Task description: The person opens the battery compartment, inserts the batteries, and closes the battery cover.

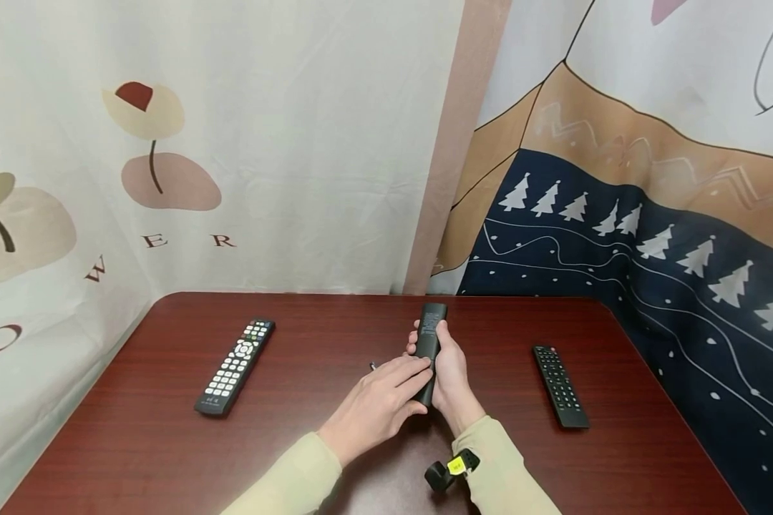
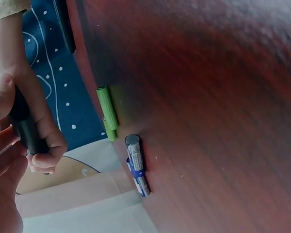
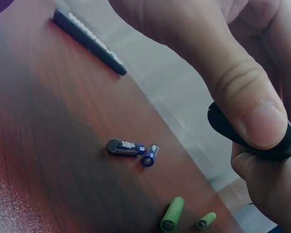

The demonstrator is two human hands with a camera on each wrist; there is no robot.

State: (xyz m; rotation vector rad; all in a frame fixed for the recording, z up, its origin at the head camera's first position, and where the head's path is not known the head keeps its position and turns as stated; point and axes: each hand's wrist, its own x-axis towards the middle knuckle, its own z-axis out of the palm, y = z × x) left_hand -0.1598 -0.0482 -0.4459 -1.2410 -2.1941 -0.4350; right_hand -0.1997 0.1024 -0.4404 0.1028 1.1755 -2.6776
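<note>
My right hand (image 1: 454, 375) holds a black remote control (image 1: 431, 322) with its labelled back facing up, over the middle of the table. Across the remote's lower part lie the fingers of my left hand (image 1: 381, 395), and its thumb is against the near end. In the right wrist view that left thumb presses on the end of the remote, above the heel of my right hand (image 3: 269, 187). Two blue-and-silver batteries (image 2: 135, 153) and two green batteries (image 2: 106, 108) lie on the table beside the hands. From the head view the hands hide most of these batteries.
On the left lies a black remote with white buttons (image 1: 235, 368), face up. A smaller black remote (image 1: 560, 386) rests at the right. The brown table (image 1: 135, 429) meets printed curtains (image 1: 296, 179) at its far edge. A black wrist camera (image 1: 447, 472) sits on the right sleeve.
</note>
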